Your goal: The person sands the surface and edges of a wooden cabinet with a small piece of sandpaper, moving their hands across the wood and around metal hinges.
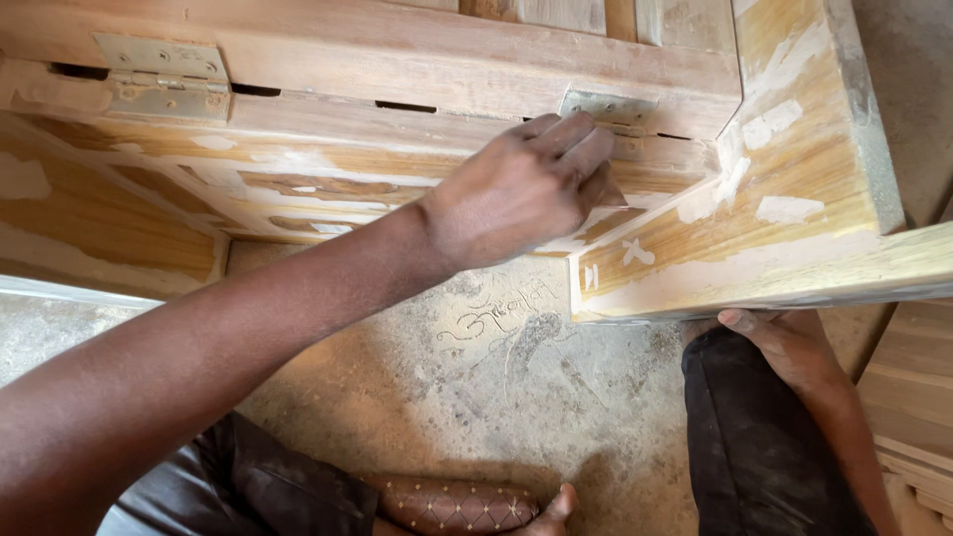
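From the head camera, the left hand (pixel 521 189) reaches across to a wooden frame (pixel 794 199), its fingers (pixel 581 139) curled together and pressed against the wood just below a small metal hinge (pixel 608 107); whether anything is pinched under them cannot be told. A second hinge (pixel 164 77) sits well apart at the upper left. The right hand (pixel 784 342) rests partly under the frame's lower edge, thumb showing, its grip hidden. Dusty concrete floor (pixel 496 397) lies beneath, with no container in sight.
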